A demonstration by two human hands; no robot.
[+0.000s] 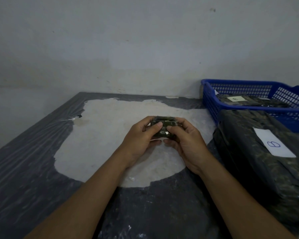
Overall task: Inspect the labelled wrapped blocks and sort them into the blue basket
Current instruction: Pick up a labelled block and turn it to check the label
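A small dark green block (pixel 164 125) wrapped in clear film is held above the middle of the table. My left hand (pixel 141 140) grips its left side, thumb on top. My right hand (pixel 185 142) grips its right side, thumb pressed on the near face. No label shows on the held block. The blue basket (pixel 212 104) stands at the back right and holds several dark wrapped blocks, one block (pixel 235 99) with a white label facing up.
A large dark wrapped bundle (pixel 266 166) with a white label marked "B" lies at the right, in front of the basket. The table (pixel 41 152) is covered in dark plastic with a worn pale patch in the middle. A grey wall rises behind.
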